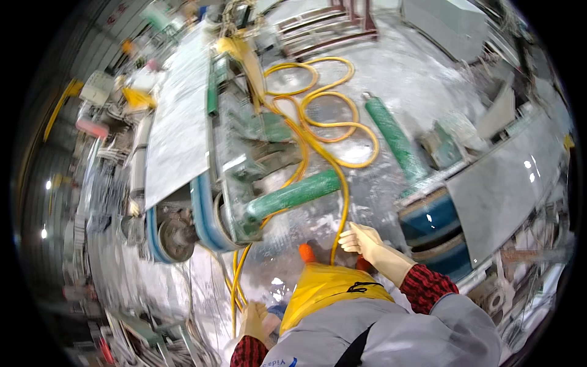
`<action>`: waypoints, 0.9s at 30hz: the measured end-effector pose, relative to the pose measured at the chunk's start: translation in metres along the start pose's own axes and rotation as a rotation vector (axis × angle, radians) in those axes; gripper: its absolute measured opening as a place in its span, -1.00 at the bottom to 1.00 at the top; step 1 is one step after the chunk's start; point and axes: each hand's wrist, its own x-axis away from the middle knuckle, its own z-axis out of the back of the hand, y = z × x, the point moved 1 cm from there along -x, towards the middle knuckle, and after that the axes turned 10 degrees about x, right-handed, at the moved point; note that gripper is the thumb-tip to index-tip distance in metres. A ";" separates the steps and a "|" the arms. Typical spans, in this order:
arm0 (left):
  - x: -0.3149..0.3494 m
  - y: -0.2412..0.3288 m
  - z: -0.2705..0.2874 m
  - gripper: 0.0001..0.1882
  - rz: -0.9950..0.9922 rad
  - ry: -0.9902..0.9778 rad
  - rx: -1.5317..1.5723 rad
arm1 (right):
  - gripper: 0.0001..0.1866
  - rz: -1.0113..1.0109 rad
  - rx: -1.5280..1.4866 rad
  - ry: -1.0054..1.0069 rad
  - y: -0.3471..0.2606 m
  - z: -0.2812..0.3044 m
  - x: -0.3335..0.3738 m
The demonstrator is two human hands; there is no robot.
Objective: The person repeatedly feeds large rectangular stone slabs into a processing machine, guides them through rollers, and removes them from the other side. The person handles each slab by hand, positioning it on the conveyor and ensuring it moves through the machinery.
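My right hand [362,240], in a cream glove, hangs in front of me with its fingers curled in. A yellow hose [345,199] runs down right beside its fingertips; I see nothing held in the fingers. My left hand [254,319], gloved too, is low at my left side and smeared by motion. Near it pass strands of the yellow hose, but whether it touches them I cannot tell. A yellow apron [318,284] covers my front, and the orange tip of a boot [306,252] shows beyond it.
The hose lies in loops over a wet, whitish floor [391,67]. A green cylindrical arm [296,194] juts from the machine with blue rollers [208,208] at left. Another green cylinder [394,137] and a blue-roller machine [431,223] stand at right. A dark red frame [327,30] is ahead.
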 end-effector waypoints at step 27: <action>-0.150 0.050 0.239 -0.46 -0.417 0.191 -0.114 | -0.52 0.384 0.590 -0.439 0.024 -0.421 -0.145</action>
